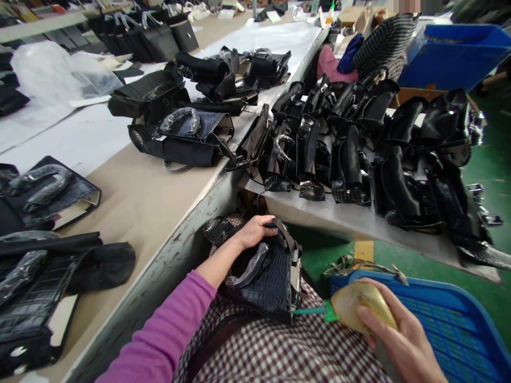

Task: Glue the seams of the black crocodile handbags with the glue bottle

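A black crocodile-patterned handbag [265,284] lies across my lap on a checked apron [255,348]. Its handle [249,268] is wrapped in clear plastic. My left hand [255,232] grips the bag's upper edge, fingers curled over the black material. In my right hand [393,316] is a yellowish squeeze glue bottle [361,306], with a green collar and a thin teal nozzle [310,310]. The nozzle's tip meets the lower right edge of the bag, by its pale open side.
Several black bags [347,159] crowd the side table ahead. More bags [183,133] lie on the long table at left. A blue plastic basket [475,324] stands at lower right, a blue bin [451,58] farther back. Another person in a striped sleeve [383,45] sits beyond.
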Tool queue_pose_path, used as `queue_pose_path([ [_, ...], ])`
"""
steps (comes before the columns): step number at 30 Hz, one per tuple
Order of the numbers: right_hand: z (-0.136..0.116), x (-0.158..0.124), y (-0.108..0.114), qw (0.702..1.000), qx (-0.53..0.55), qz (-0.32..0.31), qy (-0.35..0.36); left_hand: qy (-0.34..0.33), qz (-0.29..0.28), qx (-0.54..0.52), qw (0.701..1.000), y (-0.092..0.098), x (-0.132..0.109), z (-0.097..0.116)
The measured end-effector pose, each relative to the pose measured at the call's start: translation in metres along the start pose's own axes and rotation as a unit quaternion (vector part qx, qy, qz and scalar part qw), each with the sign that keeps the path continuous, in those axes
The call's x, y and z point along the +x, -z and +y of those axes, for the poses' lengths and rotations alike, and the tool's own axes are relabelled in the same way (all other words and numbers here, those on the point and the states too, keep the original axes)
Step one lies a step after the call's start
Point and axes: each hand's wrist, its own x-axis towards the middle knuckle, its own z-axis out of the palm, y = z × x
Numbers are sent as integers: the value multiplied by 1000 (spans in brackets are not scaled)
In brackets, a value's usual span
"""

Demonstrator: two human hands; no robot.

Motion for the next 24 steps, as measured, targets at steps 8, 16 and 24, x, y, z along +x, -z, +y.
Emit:
queue_pose_path([
  [8,-1,-4,0,1000,18,-6,-18,-6,3,12,1000,0,-1,-1],
  [16,-4,-7,6,998,-54,23,6,-11,6,13,1000,0,0,-3],
  [24,-3,-12,5,999,-26,22,-11,-11,8,17,1000,0,0,-4],
])
